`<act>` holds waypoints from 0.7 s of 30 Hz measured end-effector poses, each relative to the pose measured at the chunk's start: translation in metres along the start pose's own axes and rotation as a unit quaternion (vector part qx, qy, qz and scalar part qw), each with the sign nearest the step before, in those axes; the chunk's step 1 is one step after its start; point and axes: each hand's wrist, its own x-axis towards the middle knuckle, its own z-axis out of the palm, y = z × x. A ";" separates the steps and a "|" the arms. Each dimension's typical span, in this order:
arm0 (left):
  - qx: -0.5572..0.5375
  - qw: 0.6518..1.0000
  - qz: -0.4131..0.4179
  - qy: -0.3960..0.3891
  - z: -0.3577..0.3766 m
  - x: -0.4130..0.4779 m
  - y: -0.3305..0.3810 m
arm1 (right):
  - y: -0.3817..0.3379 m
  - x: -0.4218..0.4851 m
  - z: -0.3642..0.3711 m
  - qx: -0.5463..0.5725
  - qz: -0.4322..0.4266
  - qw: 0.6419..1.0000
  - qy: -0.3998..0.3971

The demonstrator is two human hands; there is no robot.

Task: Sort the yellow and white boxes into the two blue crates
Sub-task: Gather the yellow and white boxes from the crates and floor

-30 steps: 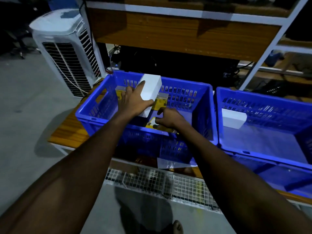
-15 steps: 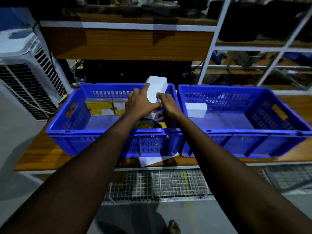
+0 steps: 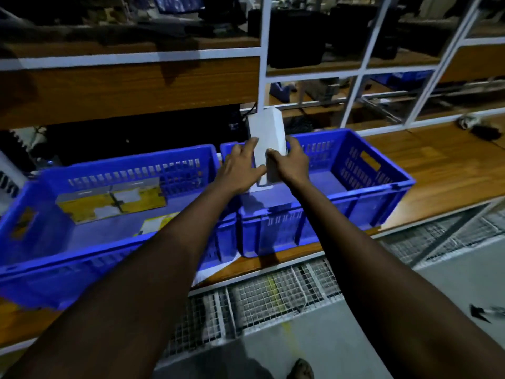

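Left hand (image 3: pixel 240 166): my fingers and thumb clamp the white box (image 3: pixel 266 129) on its left face.
Right hand (image 3: pixel 292 162): my fingers grip its right side.
White box: upright, over the left end of the right crate (image 3: pixel 393 184).
Yellow boxes (image 3: pixel 90 206): in the left crate (image 3: pixel 123 163).
Method: I should tip it flat, lower it, then release both hands together.

Wooden bench (image 3: pixel 442 170) with left blue crate (image 3: pixel 128 165) and right blue crate (image 3: pixel 349 170) side by side, white sheet (image 3: pixel 211 270) beneath.
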 end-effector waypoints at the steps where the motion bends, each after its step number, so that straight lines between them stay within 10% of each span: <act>1: 0.008 1.000 0.006 0.000 0.006 0.006 0.004 | 0.005 0.008 -0.008 -0.025 -0.008 1.000 0.003; 21: 0.089 0.962 -0.001 -0.258 0.201 0.145 0.093 | 0.197 0.175 -0.148 -0.403 0.165 0.877 -0.203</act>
